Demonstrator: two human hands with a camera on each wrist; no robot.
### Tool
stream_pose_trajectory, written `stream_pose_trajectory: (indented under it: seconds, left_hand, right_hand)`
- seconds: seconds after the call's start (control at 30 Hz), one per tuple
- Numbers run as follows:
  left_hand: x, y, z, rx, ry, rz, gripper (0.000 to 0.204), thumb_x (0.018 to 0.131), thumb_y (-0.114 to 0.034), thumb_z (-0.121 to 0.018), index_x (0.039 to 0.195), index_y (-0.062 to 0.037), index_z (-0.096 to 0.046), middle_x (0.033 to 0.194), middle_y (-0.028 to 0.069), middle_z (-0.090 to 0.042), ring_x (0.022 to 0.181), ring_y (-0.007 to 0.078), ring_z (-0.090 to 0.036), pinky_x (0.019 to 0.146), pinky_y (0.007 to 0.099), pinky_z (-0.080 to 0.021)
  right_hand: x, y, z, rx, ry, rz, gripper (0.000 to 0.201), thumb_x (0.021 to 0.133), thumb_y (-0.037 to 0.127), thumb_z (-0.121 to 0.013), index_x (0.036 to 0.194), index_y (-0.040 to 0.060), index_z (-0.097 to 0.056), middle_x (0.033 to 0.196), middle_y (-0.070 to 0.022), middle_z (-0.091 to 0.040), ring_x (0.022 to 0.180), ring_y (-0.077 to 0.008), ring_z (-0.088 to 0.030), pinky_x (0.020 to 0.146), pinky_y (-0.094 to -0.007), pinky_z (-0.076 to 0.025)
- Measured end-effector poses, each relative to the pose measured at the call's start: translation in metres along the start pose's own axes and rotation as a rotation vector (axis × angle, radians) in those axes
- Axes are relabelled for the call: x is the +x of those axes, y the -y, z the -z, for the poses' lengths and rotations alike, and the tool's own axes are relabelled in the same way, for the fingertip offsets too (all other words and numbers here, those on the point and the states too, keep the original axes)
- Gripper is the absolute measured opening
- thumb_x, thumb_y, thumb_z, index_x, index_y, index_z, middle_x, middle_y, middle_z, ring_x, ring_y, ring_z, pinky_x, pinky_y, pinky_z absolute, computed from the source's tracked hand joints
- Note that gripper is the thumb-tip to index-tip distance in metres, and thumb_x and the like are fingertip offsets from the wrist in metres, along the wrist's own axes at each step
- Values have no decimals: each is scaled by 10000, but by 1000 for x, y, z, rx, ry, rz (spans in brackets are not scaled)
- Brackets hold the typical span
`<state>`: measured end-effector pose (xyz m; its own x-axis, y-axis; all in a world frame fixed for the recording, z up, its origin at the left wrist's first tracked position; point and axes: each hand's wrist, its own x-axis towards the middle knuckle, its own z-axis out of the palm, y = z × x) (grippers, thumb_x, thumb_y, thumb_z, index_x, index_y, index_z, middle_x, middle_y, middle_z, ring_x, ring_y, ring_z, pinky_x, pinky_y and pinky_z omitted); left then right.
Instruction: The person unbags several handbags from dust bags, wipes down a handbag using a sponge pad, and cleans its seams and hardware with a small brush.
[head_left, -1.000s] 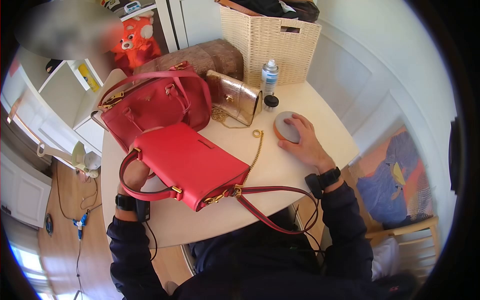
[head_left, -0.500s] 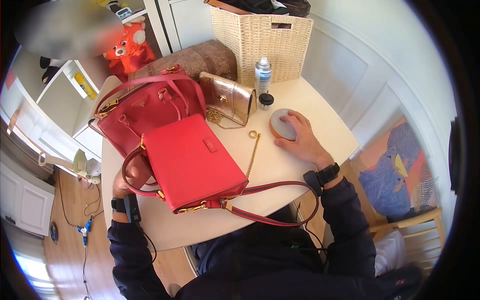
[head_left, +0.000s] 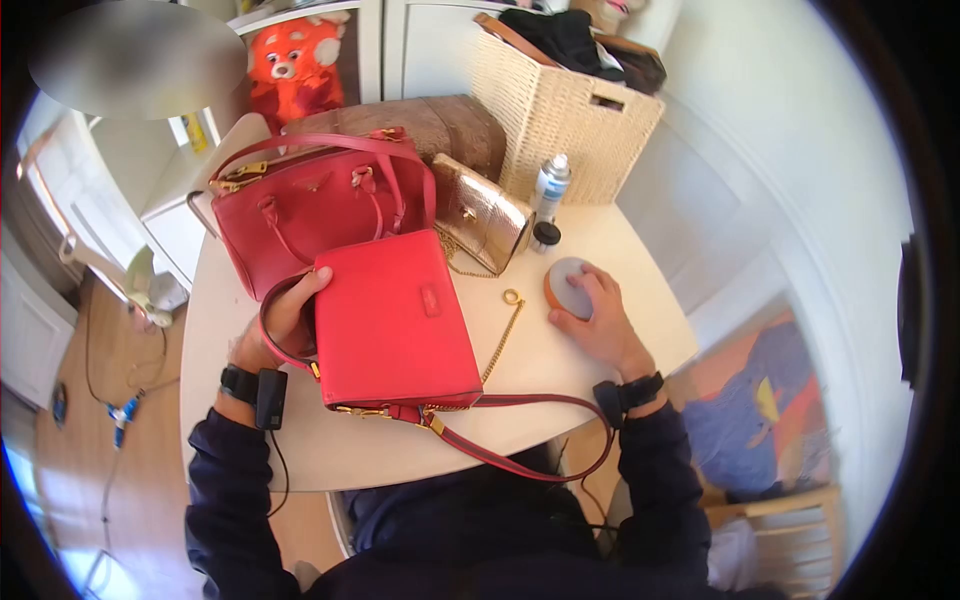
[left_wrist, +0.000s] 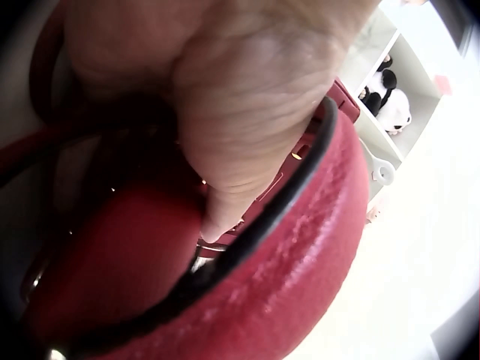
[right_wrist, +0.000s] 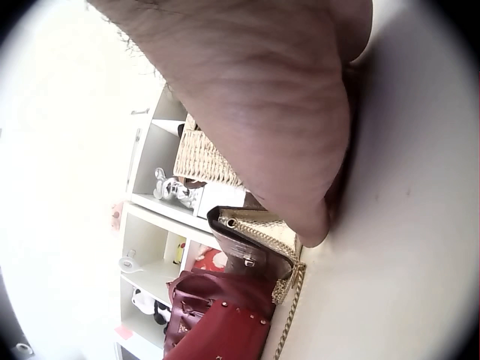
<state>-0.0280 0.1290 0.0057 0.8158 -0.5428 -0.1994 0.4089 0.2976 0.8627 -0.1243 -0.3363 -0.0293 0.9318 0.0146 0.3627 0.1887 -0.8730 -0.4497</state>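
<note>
A bright red handbag (head_left: 397, 325) is tilted up over the table, its flat panel facing me. Through its handle loop (left_wrist: 315, 247) passes my left hand (head_left: 285, 318); the thumb lies on the panel's left edge, while the other fingers are hidden behind the bag. The bag's strap (head_left: 520, 465) trails right over the table's front edge. At the right, my right hand (head_left: 605, 330) holds a round grey pad with an orange side (head_left: 570, 288), low at the tabletop, thumb and fingers about its rim. In the right wrist view the pad is hidden.
Behind stand a dark red handbag (head_left: 310, 195), a gold clutch (head_left: 487, 215), a brown patterned bag (head_left: 455, 125) and a wicker basket (head_left: 570, 120). A spray can (head_left: 551, 188) and a small black-capped jar (head_left: 545, 236) are beside the clutch. A gold chain (head_left: 503, 343) lies on the white table (head_left: 330, 455).
The red handbag has turned more upright, its panel now facing me squarely. My left thumb has come into sight on its edge. The right hand stays at the pad; the head view has shifted.
</note>
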Motion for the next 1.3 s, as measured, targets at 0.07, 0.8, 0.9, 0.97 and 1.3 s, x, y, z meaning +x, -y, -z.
stream_pose_trajectory:
  seconds: [0.07, 0.8, 0.9, 0.97, 1.3]
  left_hand:
    - [-3, -2, 1, 9, 37, -19, 624, 1111, -430, -627, 1553, 2, -540, 1515, 169, -643, 1368, 282, -644, 1151, 443, -530]
    - [11, 7, 24, 228, 3, -63, 586, 1123, -478, -616, 1432, 20, -639, 1318, 120, -742, 1127, 192, -751, 966, 340, -622]
    - [12, 7, 24, 163, 8, -37, 583, 1109, -478, -643, 1415, 18, -651, 1297, 121, -750, 1104, 191, -757, 945, 338, -628]
    - [8, 4, 22, 178, -1, -56, 581, 1100, -475, -659, 1407, 17, -656, 1284, 118, -753, 1095, 188, -758, 938, 337, -630]
    - [12, 11, 25, 215, -18, -145, 632, 1049, -529, -715, 1345, 28, -688, 1120, 127, -777, 846, 206, -783, 648, 329, -646]
  right_hand:
    - [1, 0, 5, -23, 22, 10, 619, 867, 289, -886, 1372, 2, -671, 1548, -293, -539, 1477, -465, -465, 1250, -512, -398]
    - [60, 189, -4, 49, 362, 559, 655, 957, 393, -847, 1447, 15, -633, 1576, -223, -497, 1485, -451, -459, 1227, -510, -410]
    - [73, 194, -12, 57, 375, 515, 644, 977, 390, -831, 1445, -1, -624, 1582, -221, -484, 1480, -448, -459, 1213, -496, -426]
    - [74, 198, -14, 81, 385, 466, 640, 984, 381, -826, 1448, -8, -620, 1594, -221, -472, 1485, -445, -457, 1206, -488, -437]
    - [12, 207, 23, -7, 462, 503, 669, 921, 371, -883, 1455, 36, -658, 1615, -195, -492, 1528, -465, -425, 1244, -542, -392]
